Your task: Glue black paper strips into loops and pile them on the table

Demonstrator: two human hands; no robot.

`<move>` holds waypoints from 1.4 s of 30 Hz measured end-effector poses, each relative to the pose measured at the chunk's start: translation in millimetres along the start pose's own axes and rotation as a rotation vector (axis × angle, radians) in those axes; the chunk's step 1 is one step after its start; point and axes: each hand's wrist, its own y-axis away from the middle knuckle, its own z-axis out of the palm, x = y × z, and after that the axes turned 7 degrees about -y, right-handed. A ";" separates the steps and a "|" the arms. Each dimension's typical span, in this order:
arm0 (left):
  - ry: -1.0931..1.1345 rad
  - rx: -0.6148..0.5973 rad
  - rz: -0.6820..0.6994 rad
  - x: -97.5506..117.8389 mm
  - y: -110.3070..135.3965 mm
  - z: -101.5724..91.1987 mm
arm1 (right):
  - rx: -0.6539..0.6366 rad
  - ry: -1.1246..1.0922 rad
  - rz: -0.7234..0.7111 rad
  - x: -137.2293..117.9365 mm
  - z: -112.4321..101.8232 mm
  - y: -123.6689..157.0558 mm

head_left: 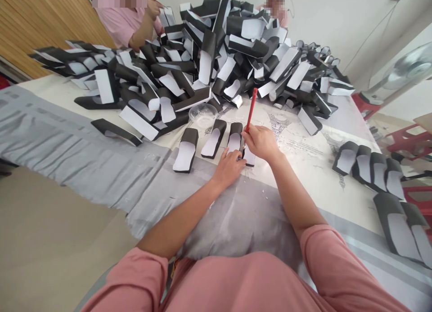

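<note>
Black shoe parts (205,69) heap across the cloth-covered table (43,89).

No words, brands or numbers can be read anywhere in view. The only print is on the cream paper covering (313,177) the table: grey line drawings of the Eiffel Tower (278,125) and, just beside them, thin dark lines that may be lettering (303,146), too small and blurred to make out.
</note>
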 end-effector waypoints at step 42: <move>0.107 -0.028 -0.001 -20.4 5.2 -3.0 | -0.001 -0.288 -0.186 25.3 53.3 109.2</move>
